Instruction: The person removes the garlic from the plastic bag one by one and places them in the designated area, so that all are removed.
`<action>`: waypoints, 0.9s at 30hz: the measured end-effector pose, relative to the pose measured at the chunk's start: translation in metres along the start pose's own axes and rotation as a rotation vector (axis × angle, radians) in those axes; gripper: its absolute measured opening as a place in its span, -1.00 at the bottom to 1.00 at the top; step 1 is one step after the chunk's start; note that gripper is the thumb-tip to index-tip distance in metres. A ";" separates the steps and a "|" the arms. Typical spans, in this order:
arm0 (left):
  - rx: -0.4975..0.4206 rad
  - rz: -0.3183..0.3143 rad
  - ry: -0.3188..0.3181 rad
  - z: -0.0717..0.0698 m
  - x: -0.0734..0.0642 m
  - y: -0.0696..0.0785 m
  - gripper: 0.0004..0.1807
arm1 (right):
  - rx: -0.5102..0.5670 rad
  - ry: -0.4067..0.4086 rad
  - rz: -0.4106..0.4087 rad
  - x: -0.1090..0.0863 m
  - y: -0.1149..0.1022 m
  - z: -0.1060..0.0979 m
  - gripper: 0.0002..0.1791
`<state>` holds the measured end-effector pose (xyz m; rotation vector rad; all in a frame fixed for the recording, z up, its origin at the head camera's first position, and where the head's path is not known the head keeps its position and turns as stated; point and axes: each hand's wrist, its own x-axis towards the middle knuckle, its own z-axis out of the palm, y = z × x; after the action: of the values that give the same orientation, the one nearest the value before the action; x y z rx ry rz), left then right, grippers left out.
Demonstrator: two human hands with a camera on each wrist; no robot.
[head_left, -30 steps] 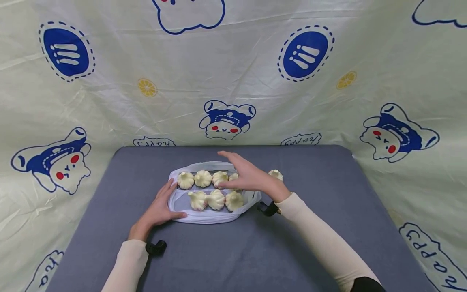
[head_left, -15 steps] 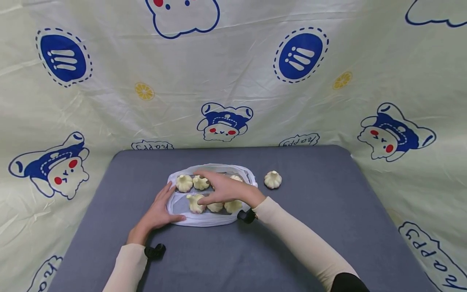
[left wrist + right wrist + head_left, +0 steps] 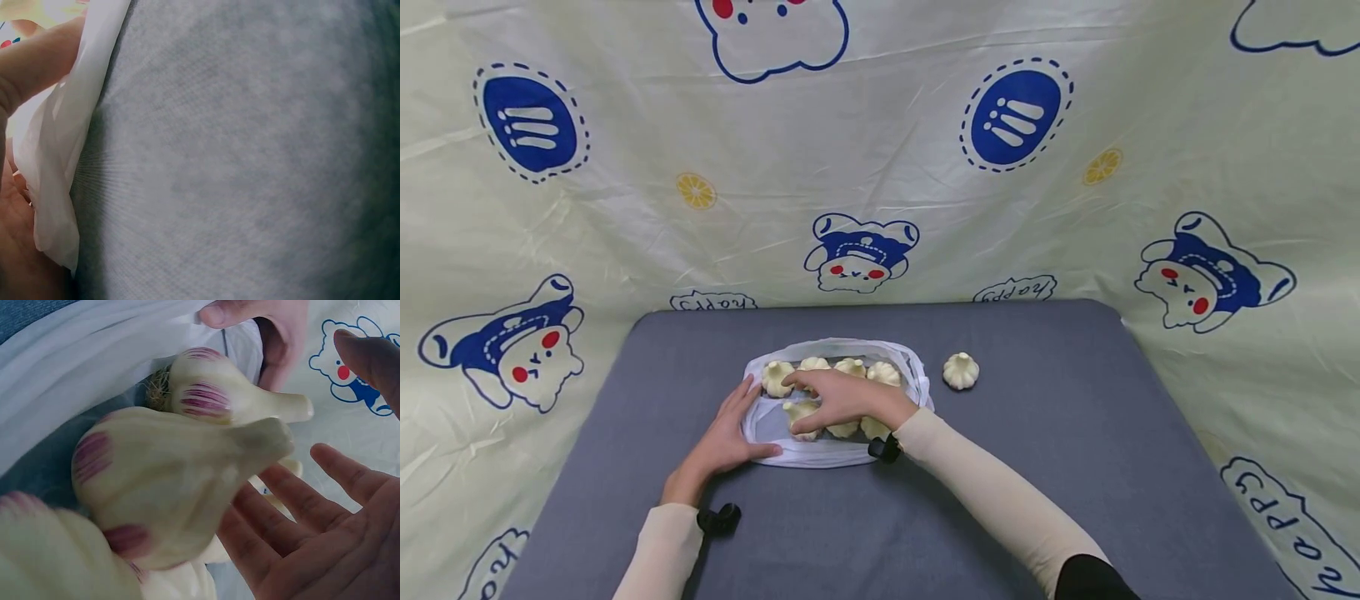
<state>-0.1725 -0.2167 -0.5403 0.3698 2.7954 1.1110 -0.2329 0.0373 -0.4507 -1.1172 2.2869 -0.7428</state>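
Note:
A white plastic bag (image 3: 831, 457) lies spread on the table with its rim rolled outward, several garlic bulbs (image 3: 884, 373) standing in two rows inside. At its left end my left hand (image 3: 724, 433) rests on the rim, thumb along the near edge and fingers at the left side. In the left wrist view the bag's film (image 3: 59, 169) partly covers this hand. My right hand (image 3: 842, 395) is over the bag, thumb and fingers spread about the front-left bulb (image 3: 800, 412). The right wrist view shows its straight fingers beside a purple-streaked bulb (image 3: 156, 481).
One single garlic bulb (image 3: 961, 371) stands on the grey cloth-covered table (image 3: 1037, 450), right of the bag. Behind the table hangs a pale curtain (image 3: 880, 167) with blue cartoon prints. Each wrist wears a dark camera band.
My right hand has travelled left and down from the bag's right part to the front-left bulb, uncovering the single bulb on the right. The left hand stays at the bag's rim.

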 end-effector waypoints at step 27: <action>-0.008 -0.004 0.000 0.001 -0.001 0.000 0.26 | -0.042 -0.010 0.062 0.016 0.012 0.009 -0.35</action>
<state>-0.1719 -0.2166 -0.5408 0.3633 2.7894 1.1212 -0.2431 0.0282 -0.4679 -1.0613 2.3274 -0.6673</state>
